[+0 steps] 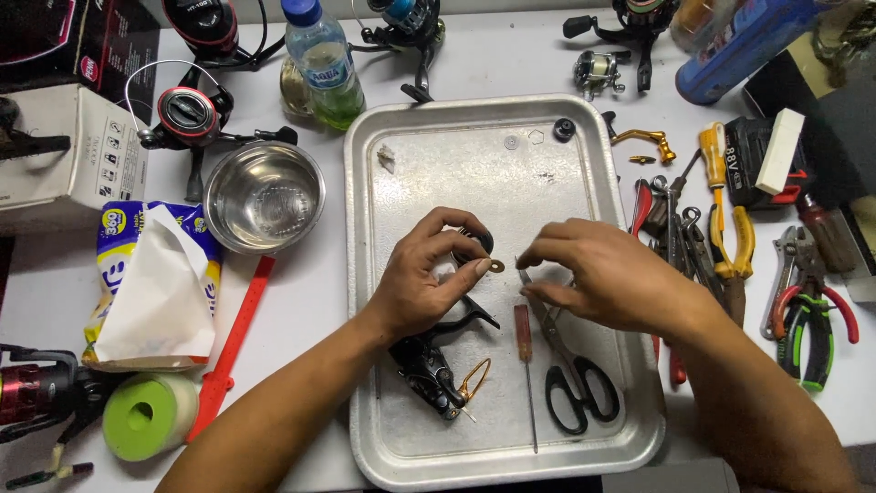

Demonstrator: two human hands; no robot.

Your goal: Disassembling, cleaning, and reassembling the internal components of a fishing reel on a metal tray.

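Over a metal tray (365, 274), my left hand (429, 278) grips a black fishing reel body (438, 361) and pinches a small brass washer (495, 266) at its fingertips. My right hand (602, 274) hovers just right of the washer, fingers curled close together, thumb and forefinger nearly touching; whether it holds a tiny part I cannot tell. Below the right hand lie black-handled scissors (575, 383) and a small screwdriver with a brown handle (523, 333) on the tray. A black round part (564, 128) and small washers (511, 142) sit at the tray's far edge.
A steel bowl (265, 196), tissue pack (155, 283), green tape roll (146, 415), red strip (233, 342) and spinning reels (187, 114) lie left. A water bottle (324, 64) stands behind. Pliers, wrenches and screwdrivers (730, 246) crowd the right side.
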